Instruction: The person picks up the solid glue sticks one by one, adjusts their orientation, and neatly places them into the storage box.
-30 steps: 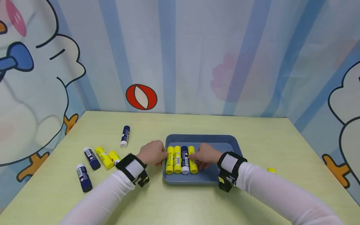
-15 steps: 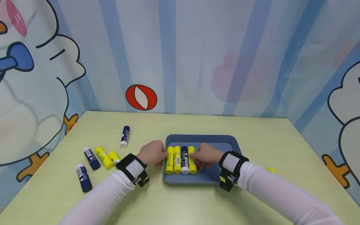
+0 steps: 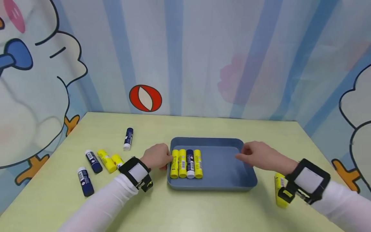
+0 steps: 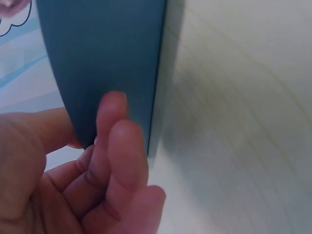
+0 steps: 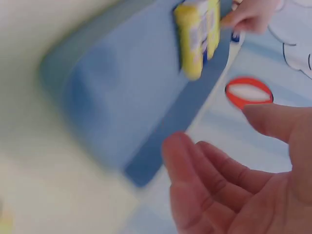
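A blue-grey tray (image 3: 221, 166) lies on the table with a row of glue sticks along its left side: two yellow glue sticks (image 3: 178, 163), a navy one (image 3: 190, 164) with its white end toward me, then another yellow one (image 3: 198, 163). My left hand (image 3: 156, 156) pinches the tray's left wall; in the left wrist view the thumb goes behind the wall and the fingers (image 4: 127, 156) lie along its outer face. Over the tray's right edge hangs my right hand (image 3: 261, 156), holding nothing, its thumb and fingers apart in the right wrist view.
Left of the tray lie loose navy glue sticks (image 3: 85, 182) and yellow ones (image 3: 106, 161), one partly behind the left wrist. A navy glue stick (image 3: 128, 139) lies farther back. Another yellow glue stick (image 3: 279, 187) sits by the right wrist. A patterned curtain (image 3: 197, 58) stands behind the table.
My right hand has left the glue stick row and moved right to the tray's right edge. The yellow glue stick at right shows more. My left hand stays at the tray's left edge.
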Tool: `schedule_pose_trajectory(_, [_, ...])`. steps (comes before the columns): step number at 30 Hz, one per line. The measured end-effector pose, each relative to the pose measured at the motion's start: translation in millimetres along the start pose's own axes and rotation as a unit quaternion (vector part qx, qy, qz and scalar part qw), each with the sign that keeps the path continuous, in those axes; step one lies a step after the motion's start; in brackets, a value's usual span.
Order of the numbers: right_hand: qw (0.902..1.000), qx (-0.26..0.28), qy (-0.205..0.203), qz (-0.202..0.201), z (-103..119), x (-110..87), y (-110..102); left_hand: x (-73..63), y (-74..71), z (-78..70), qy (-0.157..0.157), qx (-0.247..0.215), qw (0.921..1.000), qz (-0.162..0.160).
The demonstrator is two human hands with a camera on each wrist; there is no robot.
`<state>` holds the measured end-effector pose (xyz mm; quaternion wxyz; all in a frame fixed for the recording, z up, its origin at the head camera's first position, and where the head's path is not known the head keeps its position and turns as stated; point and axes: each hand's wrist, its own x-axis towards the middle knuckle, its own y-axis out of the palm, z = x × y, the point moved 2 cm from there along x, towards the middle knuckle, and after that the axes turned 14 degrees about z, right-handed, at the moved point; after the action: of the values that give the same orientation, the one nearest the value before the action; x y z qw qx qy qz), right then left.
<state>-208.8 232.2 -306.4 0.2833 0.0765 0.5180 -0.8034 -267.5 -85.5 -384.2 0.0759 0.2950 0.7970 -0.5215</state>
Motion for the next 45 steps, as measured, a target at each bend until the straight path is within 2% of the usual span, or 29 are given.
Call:
schedule_pose_trajectory(4, [0.9951,-0.080,0.040,-0.042,-30,-29.0,-7,-3.7,-4.8,3.5,-0.015,0.003,0.9999,-0.003])
schedule_pose_trajectory(8, [0.9895,-0.103,0.097,-0.028,-63,-44.6,-4,-7.5,-5.2,3.5,-0.016,-0.003,0.9999,0.000])
schedule_pose_trajectory(11, [0.9866,-0.090,0.136,0.005,-87,-47.7,2,-8.3,-3.0,1.8,-0.012,-0.007,0.9999,0.003])
schedule_pose_trajectory(14, [0.9838,-0.053,0.165,0.045,-108,-46.4,12,-7.0,-0.4,0.1,-0.009,-0.007,0.9999,0.003])
schedule_pose_trajectory(19, [0.9776,0.015,0.193,0.083,-133,-41.5,24,-3.9,2.3,-1.9,-0.002,-0.004,1.0000,0.004])
schedule_pose_trajectory(25, [0.9726,0.046,0.207,0.095,-142,-34.1,24,-3.8,1.2,-3.9,0.003,-0.004,1.0000,0.001])
schedule_pose_trajectory(35, [0.9766,0.071,0.193,0.063,-145,-31.1,26,-5.4,-1.7,-6.0,0.011,-0.005,0.9999,-0.003])
schedule_pose_trajectory(45, [0.9669,0.176,0.176,0.059,-148,-33.9,31,-7.5,-2.2,-6.7,0.009,-0.008,0.9999,-0.003])
